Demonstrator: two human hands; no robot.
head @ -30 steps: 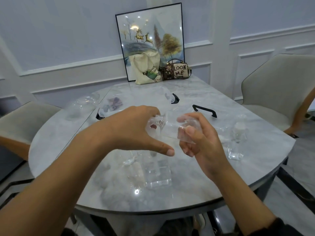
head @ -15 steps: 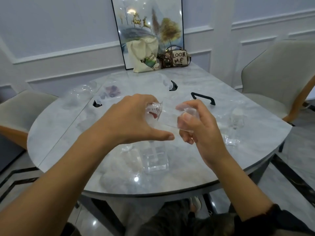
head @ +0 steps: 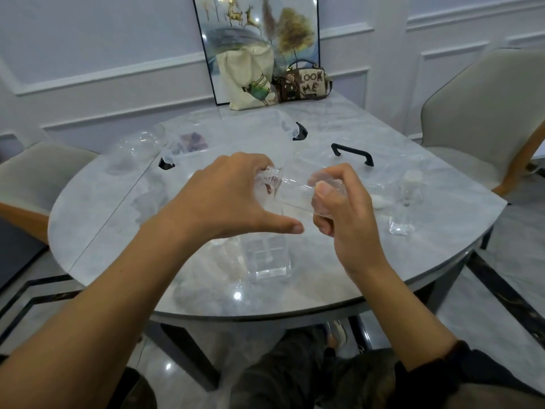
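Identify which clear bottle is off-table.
The clear plastic bottle held sideways, left hand at its ribbed neck, right hand round its body; the small white-capped clear bottle stands on the marble table.

dim, soft indoor light | tabletop (head: 324, 278) glare | edges warped

Single head-worn wide-angle view, looking forward and down across the counter (head: 324, 276) from its near edge, close above the left hand (head: 230, 196) and right hand (head: 339, 208), with the wall (head: 88, 39) at top and lap (head: 295, 373) at bottom.
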